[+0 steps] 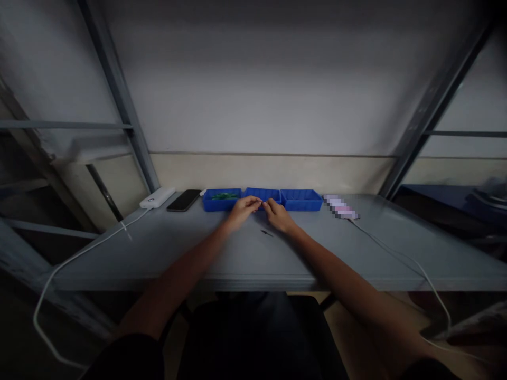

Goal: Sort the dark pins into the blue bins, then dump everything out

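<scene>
My left hand (pixel 242 210) and my right hand (pixel 278 214) meet fingertip to fingertip just in front of the middle blue bin (pixel 263 195). Both hands are closed in a pinch; whatever is between the fingers is too small to name. A small dark, thin object (pixel 266 233) lies on the grey table (pixel 245 258) below my right hand. Green pieces (pixel 224 196) sit in the left blue bin (pixel 222 206). The right blue bin (pixel 301 203) stands beside the middle one, and no contents can be made out in it.
A white power bank (pixel 157 198) with a cable and a black phone (pixel 184 200) lie at the left. Right of the bins lies a blurred-out device (pixel 340 207) with a white cable (pixel 392 249). Metal posts rise at both sides, before a wall.
</scene>
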Demonstrator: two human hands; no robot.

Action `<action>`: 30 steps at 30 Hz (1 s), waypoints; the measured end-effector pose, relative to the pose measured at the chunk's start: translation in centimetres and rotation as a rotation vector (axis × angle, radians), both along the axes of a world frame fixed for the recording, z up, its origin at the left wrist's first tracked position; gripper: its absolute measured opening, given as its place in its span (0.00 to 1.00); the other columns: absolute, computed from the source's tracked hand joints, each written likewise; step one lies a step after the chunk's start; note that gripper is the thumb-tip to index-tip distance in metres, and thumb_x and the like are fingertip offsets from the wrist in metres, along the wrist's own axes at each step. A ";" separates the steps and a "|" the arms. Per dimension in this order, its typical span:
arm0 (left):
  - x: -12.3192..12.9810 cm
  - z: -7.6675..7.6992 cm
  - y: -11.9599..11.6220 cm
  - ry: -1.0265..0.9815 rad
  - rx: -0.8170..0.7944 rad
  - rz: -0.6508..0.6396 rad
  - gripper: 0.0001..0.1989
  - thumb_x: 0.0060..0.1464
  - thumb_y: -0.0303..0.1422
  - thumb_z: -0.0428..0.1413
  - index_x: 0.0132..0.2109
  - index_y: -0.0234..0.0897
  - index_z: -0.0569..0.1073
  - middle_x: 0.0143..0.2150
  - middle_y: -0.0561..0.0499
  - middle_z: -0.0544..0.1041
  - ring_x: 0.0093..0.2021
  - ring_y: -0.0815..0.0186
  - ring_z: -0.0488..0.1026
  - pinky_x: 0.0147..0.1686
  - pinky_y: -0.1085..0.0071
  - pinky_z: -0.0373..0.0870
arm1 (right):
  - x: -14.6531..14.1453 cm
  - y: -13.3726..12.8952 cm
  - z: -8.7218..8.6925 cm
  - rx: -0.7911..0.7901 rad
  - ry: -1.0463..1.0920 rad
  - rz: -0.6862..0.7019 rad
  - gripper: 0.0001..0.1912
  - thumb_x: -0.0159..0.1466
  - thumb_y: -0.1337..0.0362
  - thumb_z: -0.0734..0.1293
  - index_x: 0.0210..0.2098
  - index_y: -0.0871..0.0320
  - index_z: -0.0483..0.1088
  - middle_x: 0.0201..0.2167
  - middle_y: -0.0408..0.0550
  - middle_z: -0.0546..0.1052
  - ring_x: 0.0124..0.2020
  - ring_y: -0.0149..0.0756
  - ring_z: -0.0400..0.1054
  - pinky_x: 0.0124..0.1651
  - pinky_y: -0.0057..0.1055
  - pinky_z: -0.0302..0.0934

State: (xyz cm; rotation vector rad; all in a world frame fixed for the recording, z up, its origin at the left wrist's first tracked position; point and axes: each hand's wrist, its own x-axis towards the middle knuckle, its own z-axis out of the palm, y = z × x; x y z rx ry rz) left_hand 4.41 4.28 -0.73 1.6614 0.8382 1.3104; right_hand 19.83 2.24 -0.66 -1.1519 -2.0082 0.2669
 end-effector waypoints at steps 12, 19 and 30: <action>-0.3 0.7 -0.8 0.361 0.269 0.069 0.11 0.50 0.36 0.53 0.33 0.32 0.72 0.30 0.50 0.74 0.31 0.70 0.69 0.33 0.74 0.64 | 0.4 0.2 0.7 -0.051 0.052 0.027 0.17 0.62 0.59 0.52 0.20 0.59 0.59 0.18 0.40 0.62 0.22 0.27 0.54 0.26 0.24 0.46; -0.4 0.9 -1.6 0.585 0.459 0.231 0.08 0.50 0.32 0.52 0.31 0.33 0.73 0.22 0.54 0.70 0.23 0.74 0.62 0.25 0.77 0.58 | 0.4 0.0 0.5 -0.017 -0.132 -0.066 0.18 0.63 0.57 0.53 0.24 0.60 0.65 0.21 0.44 0.68 0.23 0.28 0.57 0.27 0.25 0.46; -0.5 0.8 -1.5 0.681 0.511 0.236 0.09 0.52 0.32 0.50 0.32 0.33 0.73 0.23 0.53 0.70 0.23 0.73 0.62 0.25 0.77 0.56 | 0.2 -0.1 0.5 0.029 -0.314 -0.103 0.18 0.65 0.60 0.51 0.31 0.61 0.68 0.28 0.52 0.74 0.28 0.32 0.65 0.32 0.27 0.50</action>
